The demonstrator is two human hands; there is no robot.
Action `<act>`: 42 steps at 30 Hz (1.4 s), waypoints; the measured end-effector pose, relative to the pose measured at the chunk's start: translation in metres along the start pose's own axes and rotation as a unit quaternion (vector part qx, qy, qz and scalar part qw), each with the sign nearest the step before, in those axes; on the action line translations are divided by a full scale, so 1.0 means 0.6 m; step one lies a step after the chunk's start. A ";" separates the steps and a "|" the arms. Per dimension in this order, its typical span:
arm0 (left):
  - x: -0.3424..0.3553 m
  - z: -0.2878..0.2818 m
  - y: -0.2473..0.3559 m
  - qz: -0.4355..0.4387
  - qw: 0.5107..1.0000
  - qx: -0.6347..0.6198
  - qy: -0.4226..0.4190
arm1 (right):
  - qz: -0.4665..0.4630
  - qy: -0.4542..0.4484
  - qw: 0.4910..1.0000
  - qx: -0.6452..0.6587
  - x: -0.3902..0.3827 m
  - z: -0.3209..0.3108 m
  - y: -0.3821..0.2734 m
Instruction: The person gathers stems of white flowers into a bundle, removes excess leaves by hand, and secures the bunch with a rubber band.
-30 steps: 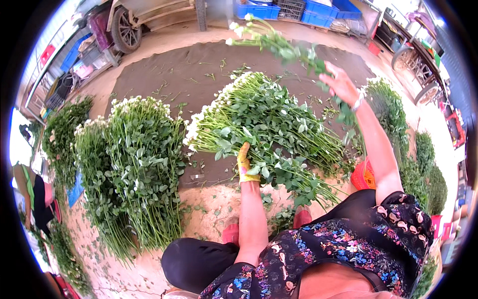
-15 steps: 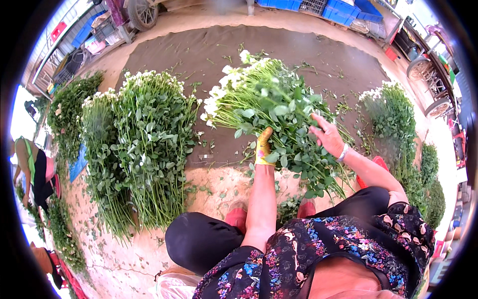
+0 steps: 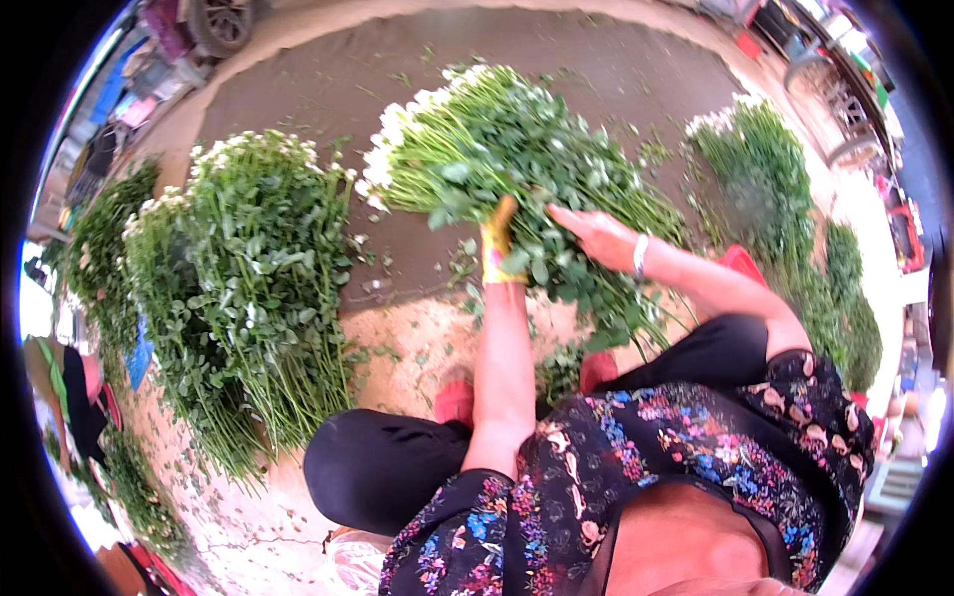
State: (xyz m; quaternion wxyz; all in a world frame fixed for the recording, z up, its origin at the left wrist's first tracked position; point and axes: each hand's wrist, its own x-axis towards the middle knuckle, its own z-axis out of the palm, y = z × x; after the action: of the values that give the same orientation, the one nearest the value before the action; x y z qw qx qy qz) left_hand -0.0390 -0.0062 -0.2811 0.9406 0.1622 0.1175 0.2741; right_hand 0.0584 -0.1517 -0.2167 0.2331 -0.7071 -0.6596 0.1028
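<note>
A large bunch of white flowers (image 3: 586, 164) with long leafy green stems lies slantwise before me, blooms to the upper left and cut ends to the lower right. My left hand (image 3: 499, 243), in a yellow glove with an orange-brown thumb, grips it from below near the middle; its fingers are hidden under the leaves. On the stems to its right rests my bare right hand (image 3: 603, 238), a white band at the wrist. Its fingers stretch out to the left over the leaves, and nothing shows in them.
Piled bunches of white flowers (image 3: 263, 288) lie at my left, with more flowers (image 3: 760, 179) at the right. A dark sheet (image 3: 328, 89), strewn with leaf scraps, covers the floor ahead. Wheels (image 3: 855, 149) stand at the far right. Another person (image 3: 75, 387) is at the far left.
My right hand has moved left and down onto the stems, closer to my left hand, its fingers less spread. The loose upper stems now lie in with the bunch. The view has shifted.
</note>
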 end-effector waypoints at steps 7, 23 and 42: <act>0.011 0.021 0.055 -0.031 0.990 -0.043 0.130 | 0.159 -0.087 0.982 0.057 0.043 -0.126 0.016; 0.014 -0.012 0.110 -0.097 0.977 0.068 0.178 | 0.332 -0.295 0.682 0.580 -0.057 0.039 -0.026; -0.021 -0.001 -0.008 -0.177 0.981 0.076 -0.010 | 0.331 -0.111 0.737 0.579 -0.065 0.067 0.006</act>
State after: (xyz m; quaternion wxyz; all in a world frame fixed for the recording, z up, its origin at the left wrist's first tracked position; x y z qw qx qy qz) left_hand -0.0474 -0.0167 -0.2817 0.9602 0.2131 0.1552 0.0919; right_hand 0.0391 -0.1822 -0.2594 0.4740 -0.5928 -0.2180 0.6135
